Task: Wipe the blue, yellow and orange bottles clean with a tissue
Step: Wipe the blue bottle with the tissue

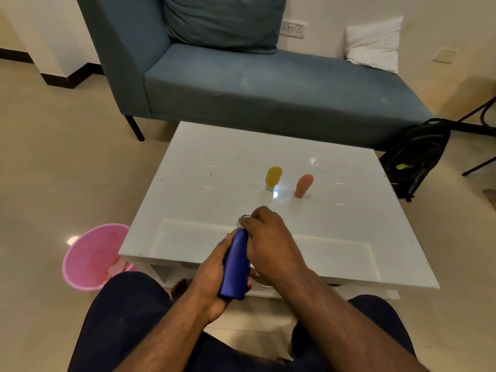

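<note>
Head view: blue bottle (235, 264) gripped in left hand (212, 280) over near table (201, 157) edge, right hand (268, 242) pinching tissue (241, 223) at its cap end; best rotated steadily, wiping downward; yellow bottle (273, 177), orange bottle (303, 185) waiting upright.

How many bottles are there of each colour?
Blue bottle: 1, held in both hands
Yellow bottle: 1, on the table
Orange bottle: 1, on the table
Total: 3
</note>
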Available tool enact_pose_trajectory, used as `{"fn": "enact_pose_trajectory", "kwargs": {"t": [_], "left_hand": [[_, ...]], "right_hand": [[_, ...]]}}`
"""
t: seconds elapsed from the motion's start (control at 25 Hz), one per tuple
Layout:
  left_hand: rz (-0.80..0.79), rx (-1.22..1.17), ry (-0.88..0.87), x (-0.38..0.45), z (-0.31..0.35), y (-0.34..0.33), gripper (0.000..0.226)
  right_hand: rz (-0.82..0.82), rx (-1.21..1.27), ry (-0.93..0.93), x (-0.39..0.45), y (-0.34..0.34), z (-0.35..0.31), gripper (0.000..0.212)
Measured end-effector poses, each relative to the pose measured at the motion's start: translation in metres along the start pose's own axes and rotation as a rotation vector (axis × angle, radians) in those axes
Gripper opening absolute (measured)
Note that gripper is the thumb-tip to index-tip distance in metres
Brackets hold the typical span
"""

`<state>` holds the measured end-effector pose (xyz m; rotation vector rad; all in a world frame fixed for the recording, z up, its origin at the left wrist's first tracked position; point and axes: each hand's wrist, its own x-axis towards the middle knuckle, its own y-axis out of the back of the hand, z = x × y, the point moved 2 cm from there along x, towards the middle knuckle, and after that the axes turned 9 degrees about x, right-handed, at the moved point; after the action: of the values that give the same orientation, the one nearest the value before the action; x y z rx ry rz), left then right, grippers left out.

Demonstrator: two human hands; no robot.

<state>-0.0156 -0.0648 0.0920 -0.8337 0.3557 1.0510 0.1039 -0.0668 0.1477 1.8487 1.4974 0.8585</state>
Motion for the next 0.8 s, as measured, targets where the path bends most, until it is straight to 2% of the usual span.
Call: {"fn": "enact_pose_trajectory", "kwargs": {"t": [0.08, 0.2, 0.32, 0.44, 0.56, 0.64, 0.8], "left_hand": [[0.002, 0.0, 0.007, 0.001, -0.001, 0.0, 0.049], [-0.004, -0.034, 0.012, -0.002, 0.0, 0.001, 0.047], [-0.009, -0.048, 0.027, 0.0, 0.0, 0.002, 0.05], [-0.026, -0.073, 0.029, 0.0, -0.001, 0.001, 0.049], [-0.053, -0.122, 0.038, 0.0, 0.001, 0.002, 0.049], [-0.061, -0.124, 0.054, 0.001, 0.0, 0.003, 0.05], [-0.063, -0.137, 0.058, 0.001, -0.001, 0.001, 0.05]], "right_hand": [[0.026, 0.053, -0.05, 0.002, 0.002, -0.001, 0.025], [0.007, 0.071, 0.035, -0.021, -0.011, -0.012, 0.021], [0.033, 0.251, -0.091, -0.014, -0.007, -0.002, 0.006], [0.08, 0.293, -0.187, -0.007, -0.007, 0.0, 0.006], [0.039, 0.173, 0.009, -0.034, -0.02, -0.013, 0.018], [0.021, 0.119, 0.068, -0.04, -0.02, -0.008, 0.021], [0.091, 0.169, -0.077, -0.025, -0.016, 0.001, 0.018]]}}
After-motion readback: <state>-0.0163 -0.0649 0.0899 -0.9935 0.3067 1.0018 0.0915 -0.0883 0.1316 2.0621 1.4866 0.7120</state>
